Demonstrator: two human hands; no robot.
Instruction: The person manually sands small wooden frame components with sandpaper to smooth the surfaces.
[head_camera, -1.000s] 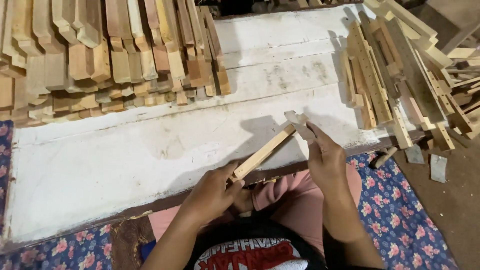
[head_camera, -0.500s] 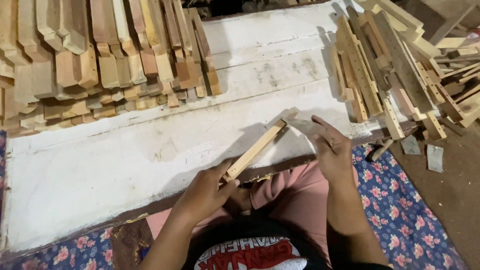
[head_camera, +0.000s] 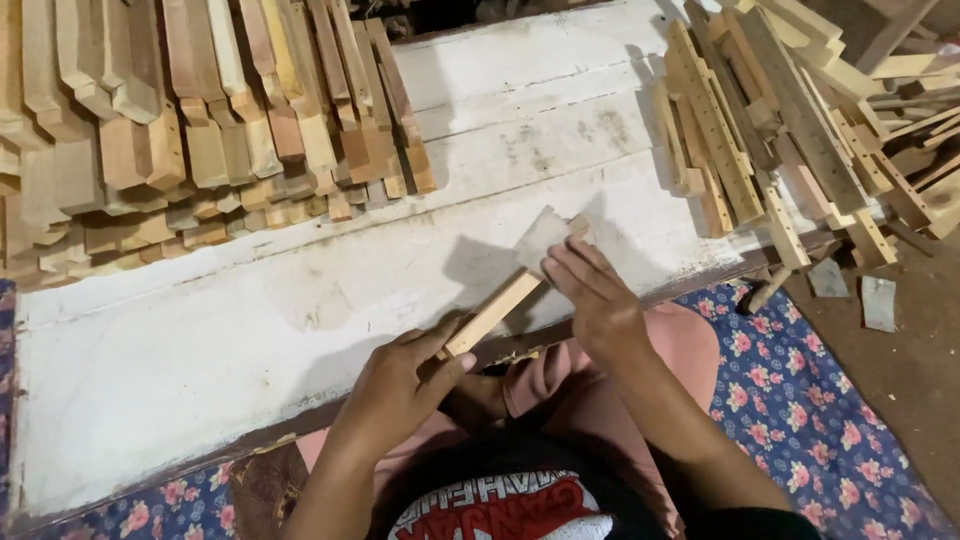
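The fingers (head_camera: 583, 262) of the right hand (head_camera: 597, 300) now press what looks like a grey sandpaper sheet (head_camera: 540, 238) onto the wooden stick (head_camera: 492, 313), having slid down from its tip; the left hand (head_camera: 400, 380) still grips the stick's near end above the white surface (head_camera: 250, 320); sanding seems under way.

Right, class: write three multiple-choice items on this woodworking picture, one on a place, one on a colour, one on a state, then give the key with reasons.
1. Where does the big stack of wooden pieces lie?
A. far left of the board
B. on the lap
C. on the floor mat

2. What colour is the work board?
A. green
B. white
C. black

3. How is the wooden strip held?
A. lying loose
B. left hand grips its near end, right hand presses a sheet on its far end
C. clamped in a vice

Key: A, stack fills upper left; B, painted white; B, both hands are on it.
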